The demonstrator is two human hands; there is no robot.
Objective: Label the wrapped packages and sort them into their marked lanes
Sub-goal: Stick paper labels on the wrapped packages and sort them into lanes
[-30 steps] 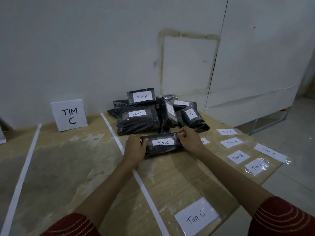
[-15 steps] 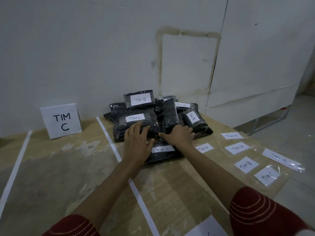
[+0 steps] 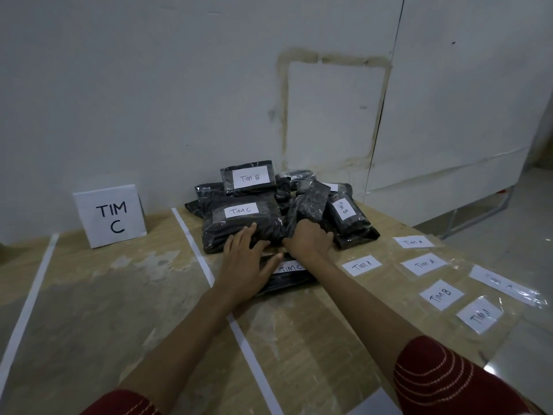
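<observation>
Sorting step: left hand (image 3: 245,260), fingers flat, rests on black plastic-wrapped TIM C package (image 3: 239,227) right of white TIM C sign card (image 3: 109,215); right hand (image 3: 308,239) curled, hold unclear. Next, likely: shift package before sign.

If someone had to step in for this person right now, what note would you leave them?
Left hand: open, fingers flat on the big TIM C package.
Right hand: fingers curled at the foot of the pile; grip unclear.
Small TIM C package lies under both wrists, in front of the pile.
Done: several packages labelled.
Left: loose labels to stick on; no package lies in the lane by the TIM C sign yet.
</observation>
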